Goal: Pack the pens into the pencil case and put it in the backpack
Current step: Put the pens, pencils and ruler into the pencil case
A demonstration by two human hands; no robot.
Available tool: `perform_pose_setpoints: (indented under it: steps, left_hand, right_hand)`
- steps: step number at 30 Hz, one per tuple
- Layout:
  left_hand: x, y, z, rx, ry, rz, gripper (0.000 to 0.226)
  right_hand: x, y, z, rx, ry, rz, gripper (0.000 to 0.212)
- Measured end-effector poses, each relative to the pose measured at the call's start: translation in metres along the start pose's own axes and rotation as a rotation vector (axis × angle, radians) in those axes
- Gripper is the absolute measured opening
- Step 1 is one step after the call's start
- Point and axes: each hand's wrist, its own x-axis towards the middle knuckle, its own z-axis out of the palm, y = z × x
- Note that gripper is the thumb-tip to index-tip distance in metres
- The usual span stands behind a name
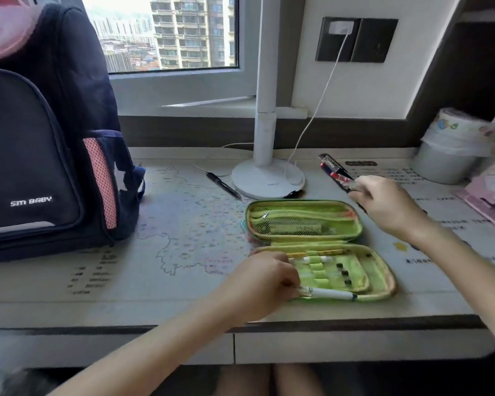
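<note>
A green pencil case (pixel 369 270) lies open flat on the desk, mesh pocket in its far half, elastic loops in its near half. My left hand (pixel 265 282) pinches a white pen (pixel 330 293) at the case's near edge. My right hand (pixel 383 204) is closed on a red pen (pixel 339 177) among dark pens (pixel 330 164) just beyond the case's far right corner. A black pen (pixel 223 182) lies loose left of the lamp base. The navy backpack (pixel 40 155) with pink mesh pockets stands upright at the left.
A white desk lamp (pixel 267 178) stands behind the case, its cable running up to a wall socket (pixel 340 30). A white cup with wrapped rolls (pixel 446 150) and pink items (pixel 492 195) crowd the right edge. A map mat (pixel 183 238) covers the desk.
</note>
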Motion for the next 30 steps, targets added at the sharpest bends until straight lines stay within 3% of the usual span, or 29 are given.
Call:
perform_pose_setpoints:
  steps: [8,11,14,16,18,24,30]
  left_hand:
    - [0.01,0.0,0.005,-0.007,-0.022,-0.125,0.01]
    - [-0.001,-0.012,-0.013,-0.202,0.01,-0.259,0.016]
    - [-0.013,-0.028,-0.028,-0.442,0.176,-0.447,0.013]
    - [-0.019,-0.035,-0.028,-0.559,0.29,-0.518,0.006]
    - [-0.023,-0.035,-0.019,-0.613,0.336,-0.513,0.014]
    - [-0.023,-0.021,0.008,-0.721,0.365,-0.467,0.031]
    - [-0.016,-0.008,0.024,-0.739,0.359,-0.506,0.045]
  right_hand:
    - [-0.033,-0.021,-0.006,0.0,-0.191,-0.155,0.021]
    - [-0.053,-0.044,-0.007,0.029,-0.416,-0.197,0.02]
    - [-0.067,-0.055,0.011,-0.043,-0.57,-0.336,0.021]
    - [-0.069,-0.057,0.026,-0.078,-0.597,-0.39,0.016]
    - [-0.067,-0.058,0.031,-0.087,-0.614,-0.372,0.017]
    - [-0.05,-0.052,0.027,-0.1,-0.519,-0.364,0.024]
    - [-0.046,-0.046,0.033,-0.049,-0.534,-0.342,0.023]
